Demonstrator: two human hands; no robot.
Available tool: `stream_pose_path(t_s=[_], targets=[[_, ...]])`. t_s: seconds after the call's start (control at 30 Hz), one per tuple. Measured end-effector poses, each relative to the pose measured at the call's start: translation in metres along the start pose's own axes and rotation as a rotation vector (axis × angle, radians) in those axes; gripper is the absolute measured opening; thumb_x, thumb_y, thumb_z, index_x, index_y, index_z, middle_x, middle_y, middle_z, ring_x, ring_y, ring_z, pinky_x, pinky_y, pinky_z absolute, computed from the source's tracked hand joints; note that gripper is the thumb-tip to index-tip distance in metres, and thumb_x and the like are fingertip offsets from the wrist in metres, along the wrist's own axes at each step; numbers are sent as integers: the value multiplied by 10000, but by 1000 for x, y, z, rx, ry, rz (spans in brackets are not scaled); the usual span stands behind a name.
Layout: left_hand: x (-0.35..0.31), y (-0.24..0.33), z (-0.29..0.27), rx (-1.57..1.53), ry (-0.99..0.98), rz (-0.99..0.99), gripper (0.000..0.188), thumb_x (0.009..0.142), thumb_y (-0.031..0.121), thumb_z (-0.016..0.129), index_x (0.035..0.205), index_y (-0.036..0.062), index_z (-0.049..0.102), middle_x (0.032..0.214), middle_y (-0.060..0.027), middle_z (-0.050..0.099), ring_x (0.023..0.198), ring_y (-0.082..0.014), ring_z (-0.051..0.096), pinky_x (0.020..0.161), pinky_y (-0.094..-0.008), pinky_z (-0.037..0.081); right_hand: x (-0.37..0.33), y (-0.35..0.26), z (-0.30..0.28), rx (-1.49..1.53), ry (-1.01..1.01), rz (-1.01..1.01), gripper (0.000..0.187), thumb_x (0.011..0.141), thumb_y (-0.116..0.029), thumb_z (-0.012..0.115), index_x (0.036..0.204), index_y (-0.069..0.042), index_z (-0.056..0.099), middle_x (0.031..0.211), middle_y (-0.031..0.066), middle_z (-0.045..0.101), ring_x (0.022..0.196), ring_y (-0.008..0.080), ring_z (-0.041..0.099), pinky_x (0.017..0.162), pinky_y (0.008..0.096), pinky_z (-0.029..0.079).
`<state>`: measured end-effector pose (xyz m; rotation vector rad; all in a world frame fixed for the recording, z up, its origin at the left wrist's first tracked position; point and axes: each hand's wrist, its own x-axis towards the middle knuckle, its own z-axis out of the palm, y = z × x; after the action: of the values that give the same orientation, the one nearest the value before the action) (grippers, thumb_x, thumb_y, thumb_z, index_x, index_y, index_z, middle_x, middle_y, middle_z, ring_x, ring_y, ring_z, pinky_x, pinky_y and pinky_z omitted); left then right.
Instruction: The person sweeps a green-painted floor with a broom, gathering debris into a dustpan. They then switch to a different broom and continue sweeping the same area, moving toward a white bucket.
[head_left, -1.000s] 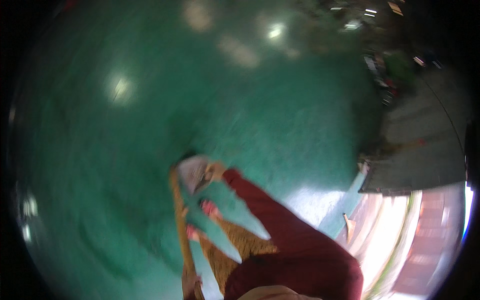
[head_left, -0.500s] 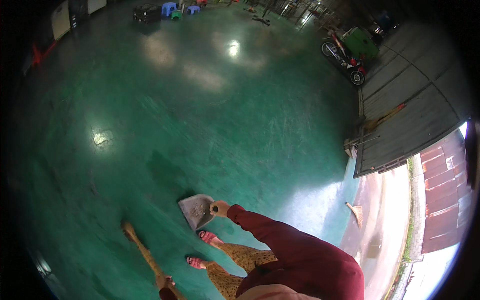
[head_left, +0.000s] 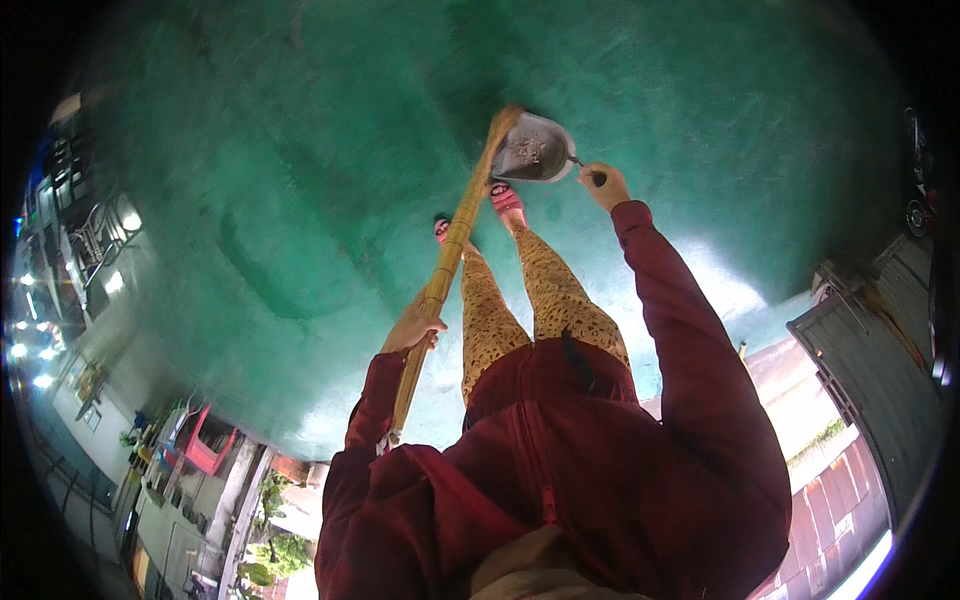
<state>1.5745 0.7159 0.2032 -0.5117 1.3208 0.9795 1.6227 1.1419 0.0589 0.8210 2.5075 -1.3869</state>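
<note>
My left hand [head_left: 412,328] is closed round the long yellowish handle of a broom [head_left: 457,232]. The broom slants up and to the right, its head against the left edge of a grey dustpan [head_left: 556,160]. A small heap of pale debris [head_left: 530,147] lies inside the pan. My right hand [head_left: 606,186] grips the dustpan's dark handle from the right, fingers wrapped round its end. The pan is at floor level, just beyond my feet in red sandals [head_left: 507,198].
Green floor [head_left: 330,130] surrounds the dustpan. A grey metal gate [head_left: 865,370] stands at the right, with a motorcycle [head_left: 915,180] at the rim. Metal chairs [head_left: 100,235] are at the far left, and a red chair-like object [head_left: 208,445] sits at the lower left.
My view has tilted down toward my body. The broom has swung from away at the left to the dustpan's edge. My right hand still holds the dustpan.
</note>
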Motion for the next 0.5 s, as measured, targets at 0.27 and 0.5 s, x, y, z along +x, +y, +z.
stream_pose_path(t_s=[0.27, 0.5], targets=[[34, 56, -52, -78, 256, 147, 639, 625, -34, 575, 1198, 75, 313, 599, -72, 468, 410, -158, 475, 338, -294, 417, -6, -18, -2, -69, -9, 36, 140, 659, -116, 666, 752, -46, 587, 741, 114, 591, 684, 246, 570, 637, 332, 444], [108, 47, -1, -12, 121, 111, 666, 613, -15, 590, 1211, 58, 304, 580, -55, 459, 412, -161, 476, 360, -299, 424, -9, -13, -4, 4, -7, 12, 123, 673, -101, 656, 753, -47, 579, 732, 94, 584, 683, 230, 566, 631, 324, 438]])
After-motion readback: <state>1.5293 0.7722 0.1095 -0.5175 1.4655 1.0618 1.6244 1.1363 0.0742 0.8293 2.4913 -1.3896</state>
